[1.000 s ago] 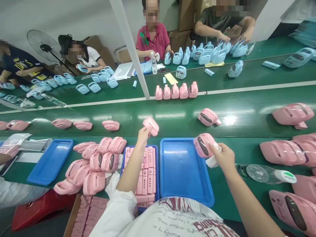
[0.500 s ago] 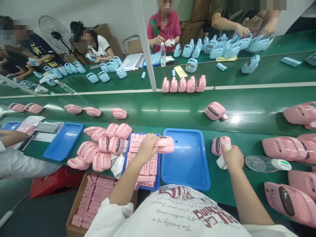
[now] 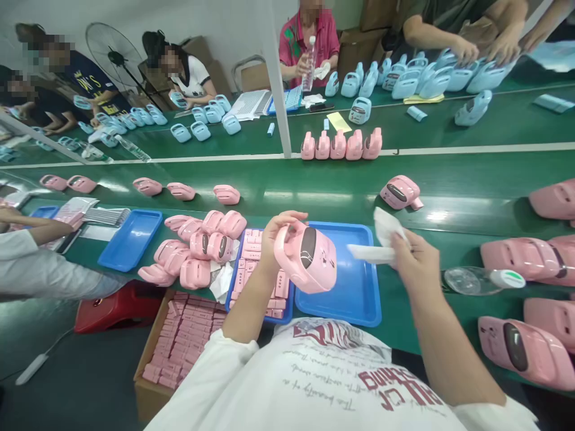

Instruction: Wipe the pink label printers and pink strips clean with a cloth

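My left hand is closed on the handle of a pink plastic housing, which has a dark oval window and small printed figures. It is held tilted above the left part of an open blue tray. In my right hand a folded white tissue is pinched, with one flap pointing left towards the housing, apart from it. Under my left forearm lies a second blue tray with small pink blocks.
Pink housings cluster left; larger-looking ones stand right, beside a clear bottle. A box of pink blocks sits below the table edge. More housings line the green belt. Co-workers handle blue housings across it.
My left hand has raised and turned the pink housing, so its window shows. My right hand has lifted the tissue inward; the pink piece formerly under it is out of sight.
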The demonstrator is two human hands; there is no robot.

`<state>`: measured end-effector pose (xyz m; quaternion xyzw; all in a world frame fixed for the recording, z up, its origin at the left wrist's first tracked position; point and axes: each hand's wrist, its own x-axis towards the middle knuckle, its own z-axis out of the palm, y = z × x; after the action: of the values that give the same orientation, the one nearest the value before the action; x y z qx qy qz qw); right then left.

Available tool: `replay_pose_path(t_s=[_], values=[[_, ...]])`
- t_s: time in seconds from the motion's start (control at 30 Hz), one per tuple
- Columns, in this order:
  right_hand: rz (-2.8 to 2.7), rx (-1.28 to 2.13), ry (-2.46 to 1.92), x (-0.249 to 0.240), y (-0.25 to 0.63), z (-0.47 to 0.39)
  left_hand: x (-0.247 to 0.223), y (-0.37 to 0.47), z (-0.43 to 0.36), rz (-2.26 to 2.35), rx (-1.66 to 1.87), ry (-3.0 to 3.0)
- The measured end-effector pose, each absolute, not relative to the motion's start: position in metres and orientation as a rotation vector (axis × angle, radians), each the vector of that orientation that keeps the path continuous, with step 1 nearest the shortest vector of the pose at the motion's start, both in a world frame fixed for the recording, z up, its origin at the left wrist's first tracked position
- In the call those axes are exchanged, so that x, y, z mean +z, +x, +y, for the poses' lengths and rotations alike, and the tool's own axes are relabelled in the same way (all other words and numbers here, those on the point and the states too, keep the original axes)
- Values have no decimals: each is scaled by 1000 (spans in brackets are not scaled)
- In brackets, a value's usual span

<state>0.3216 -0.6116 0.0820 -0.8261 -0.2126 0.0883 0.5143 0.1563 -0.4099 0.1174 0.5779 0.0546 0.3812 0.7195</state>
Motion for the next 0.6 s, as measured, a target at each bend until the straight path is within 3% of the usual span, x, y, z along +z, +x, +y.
replay_pose_path(t_s=[0.2, 0.4, 0.6], values=[[-1095, 255, -1536, 124, 242, -574, 122, 166, -430, 21, 770, 1332], [-1637, 9, -1324, 114, 225, -590, 121, 164, -438, 176, 719, 1104], [-1372, 314, -1374, 103, 239, -582, 117, 166, -431, 139, 828, 1248]])
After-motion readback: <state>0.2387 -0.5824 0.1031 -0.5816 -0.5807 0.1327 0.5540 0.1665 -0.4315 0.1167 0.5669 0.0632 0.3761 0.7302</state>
